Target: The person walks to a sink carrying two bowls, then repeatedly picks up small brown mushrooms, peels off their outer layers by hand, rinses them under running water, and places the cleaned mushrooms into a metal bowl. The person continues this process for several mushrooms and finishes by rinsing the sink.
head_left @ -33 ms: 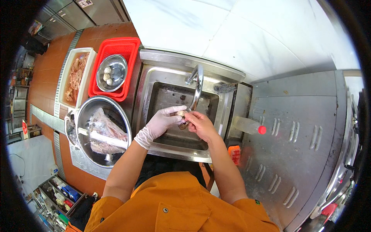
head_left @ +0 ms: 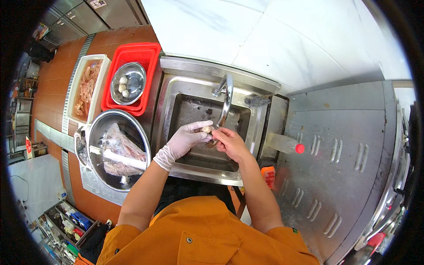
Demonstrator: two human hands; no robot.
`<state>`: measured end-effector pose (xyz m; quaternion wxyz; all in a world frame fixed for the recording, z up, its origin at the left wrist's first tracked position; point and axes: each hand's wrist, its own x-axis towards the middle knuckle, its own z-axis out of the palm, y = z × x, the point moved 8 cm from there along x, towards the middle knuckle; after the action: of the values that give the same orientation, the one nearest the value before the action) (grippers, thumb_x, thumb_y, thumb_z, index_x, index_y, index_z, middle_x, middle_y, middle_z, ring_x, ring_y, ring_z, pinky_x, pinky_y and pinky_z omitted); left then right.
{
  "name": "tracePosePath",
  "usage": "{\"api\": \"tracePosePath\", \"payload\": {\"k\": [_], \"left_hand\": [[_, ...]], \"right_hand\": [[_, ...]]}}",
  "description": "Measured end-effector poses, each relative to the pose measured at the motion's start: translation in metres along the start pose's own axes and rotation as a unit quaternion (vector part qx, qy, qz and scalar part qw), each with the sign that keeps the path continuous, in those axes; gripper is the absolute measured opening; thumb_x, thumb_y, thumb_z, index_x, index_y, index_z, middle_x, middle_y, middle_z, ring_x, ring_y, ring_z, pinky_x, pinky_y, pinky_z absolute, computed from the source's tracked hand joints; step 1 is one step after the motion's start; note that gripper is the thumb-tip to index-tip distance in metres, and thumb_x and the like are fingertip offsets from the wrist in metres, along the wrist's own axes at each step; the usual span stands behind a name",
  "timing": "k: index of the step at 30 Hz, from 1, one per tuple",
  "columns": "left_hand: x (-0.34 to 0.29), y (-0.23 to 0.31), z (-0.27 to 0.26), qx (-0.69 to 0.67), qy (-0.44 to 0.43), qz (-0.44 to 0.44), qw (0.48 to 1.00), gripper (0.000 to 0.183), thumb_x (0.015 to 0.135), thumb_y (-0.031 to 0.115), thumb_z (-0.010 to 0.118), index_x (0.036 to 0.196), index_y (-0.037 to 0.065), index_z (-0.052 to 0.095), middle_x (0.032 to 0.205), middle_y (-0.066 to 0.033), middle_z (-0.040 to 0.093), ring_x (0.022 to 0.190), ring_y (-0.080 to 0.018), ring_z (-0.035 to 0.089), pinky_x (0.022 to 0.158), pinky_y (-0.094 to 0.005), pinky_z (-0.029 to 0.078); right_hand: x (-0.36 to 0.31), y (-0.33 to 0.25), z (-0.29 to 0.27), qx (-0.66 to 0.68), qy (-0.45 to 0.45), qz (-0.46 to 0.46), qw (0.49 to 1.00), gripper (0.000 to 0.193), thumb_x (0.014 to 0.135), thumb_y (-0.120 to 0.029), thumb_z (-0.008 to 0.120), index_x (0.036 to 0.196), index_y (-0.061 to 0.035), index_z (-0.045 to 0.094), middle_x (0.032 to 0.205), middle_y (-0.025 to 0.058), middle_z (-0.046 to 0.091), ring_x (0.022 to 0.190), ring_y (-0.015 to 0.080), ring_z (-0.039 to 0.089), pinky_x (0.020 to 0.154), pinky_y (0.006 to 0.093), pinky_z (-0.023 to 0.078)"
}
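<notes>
Over the basin of the steel sink (head_left: 247,137), my two hands meet at a small round whitish piece (head_left: 206,129). It looks like a garlic bulb or a mushroom; which one I cannot tell. My left hand (head_left: 189,139), in a thin white glove, holds it between thumb and fingers. Bare, my right hand (head_left: 229,143) pinches at its right side, and what sits in those fingertips is hidden. Similar pale round pieces (head_left: 123,80) lie in a steel bowl (head_left: 140,84) to the left. Just beyond my hands arches the faucet (head_left: 228,95), with no water visible.
A red basket (head_left: 152,57) carries the bowl. Left of it, a white tub (head_left: 106,66) contains raw meat strips. A large steel pot (head_left: 145,137) holds big pale chunks with bone. Right of the sink are a red-capped bottle (head_left: 282,142), a scouring pad (head_left: 257,101) and a red brush (head_left: 268,176).
My right hand has shifted very slightly to the right at the pale piece. My left hand keeps its grip and everything else stays in place.
</notes>
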<state>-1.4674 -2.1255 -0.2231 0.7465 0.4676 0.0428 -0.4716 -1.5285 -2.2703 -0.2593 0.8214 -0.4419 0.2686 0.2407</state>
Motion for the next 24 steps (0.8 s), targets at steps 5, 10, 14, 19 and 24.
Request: {"api": "tracePosePath", "payload": {"k": [5,10,14,19,24], "left_hand": [[-0.007,-0.002,-0.016,-0.059,0.038,-0.012,0.997,0.048,0.1,0.005,0.066,0.146,-0.001,0.054,0.131,-0.0148,0.068,0.113,-0.0232,0.07,0.101,-0.0324,0.057],[-0.034,0.078,-0.061,0.169,0.13,0.192,0.958,0.044,0.1,0.01,0.068,0.142,-0.001,0.057,0.127,-0.01,0.07,0.113,-0.0203,0.068,0.099,-0.0327,0.057],[-0.062,0.164,-0.136,0.155,0.325,0.219,0.907,0.047,0.104,0.021,0.066,0.144,-0.003,0.056,0.122,-0.0142,0.072,0.099,-0.019,0.073,0.09,-0.0298,0.06],[-0.069,0.201,-0.15,0.425,0.44,0.137,0.779,0.07,0.103,0.018,0.065,0.16,-0.006,0.031,0.107,-0.0108,0.073,0.079,-0.012,0.069,0.068,-0.0241,0.057],[-0.08,0.136,-0.105,0.298,0.381,0.247,0.84,0.06,0.107,0.014,0.059,0.159,-0.002,0.037,0.103,-0.0064,0.071,0.074,-0.0081,0.062,0.07,-0.0216,0.052]], "right_hand": [[0.003,0.032,-0.063,-0.251,0.052,0.049,0.965,0.037,0.098,-0.034,0.075,0.115,-0.002,0.068,0.089,0.0097,0.069,0.069,0.016,0.059,0.062,0.0299,0.046],[0.008,0.057,-0.095,-0.652,0.184,-0.026,0.735,0.061,0.087,-0.038,0.081,0.136,-0.0056,0.067,0.124,0.0265,0.068,0.125,0.0434,0.061,0.107,0.0456,0.05],[0.059,0.079,-0.089,-0.674,0.15,-0.068,0.72,0.05,0.091,-0.03,0.077,0.131,-0.0032,0.067,0.127,0.0266,0.066,0.124,0.0416,0.062,0.105,0.0475,0.051],[0.159,0.129,-0.108,-0.649,0.122,0.019,0.75,0.054,0.091,-0.027,0.076,0.136,-0.0017,0.061,0.128,0.0272,0.064,0.121,0.0418,0.062,0.106,0.0502,0.051],[0.238,0.143,-0.093,-0.769,0.1,-0.083,0.626,0.068,0.086,-0.027,0.081,0.144,-0.0037,0.053,0.142,0.0262,0.05,0.133,0.0433,0.052,0.11,0.0508,0.049]]}}
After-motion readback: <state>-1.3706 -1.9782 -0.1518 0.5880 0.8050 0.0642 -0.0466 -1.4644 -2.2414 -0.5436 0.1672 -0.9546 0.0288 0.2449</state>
